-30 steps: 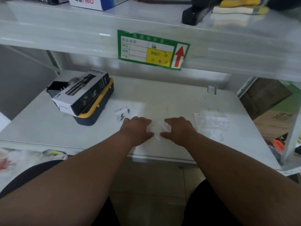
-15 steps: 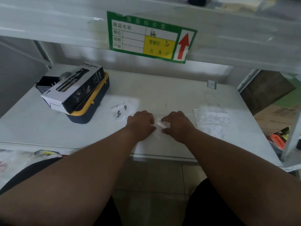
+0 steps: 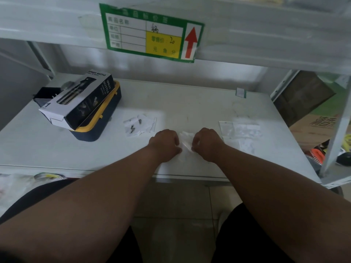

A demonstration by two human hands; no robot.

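Observation:
A small clear plastic bag [image 3: 186, 142] lies on the white shelf [image 3: 190, 103] near its front edge. My left hand [image 3: 164, 144] pinches its left side with curled fingers. My right hand [image 3: 207, 142] pinches its right side the same way. The bag sits stretched between both hands, and what it contains is too blurred to tell.
A spray-bottle box [image 3: 79, 100] rests tilted on a yellow-and-navy case [image 3: 102, 118] at the left. Small clear bags with metal parts [image 3: 139, 124] lie left of my hands; more clear bags [image 3: 241, 131] lie at the right. A green price label [image 3: 152, 33] hangs on the shelf above.
Both hands have stayed on the bag and drawn a little closer to the front edge. The view has tilted downward, so the upper shelf's contents have left the frame.

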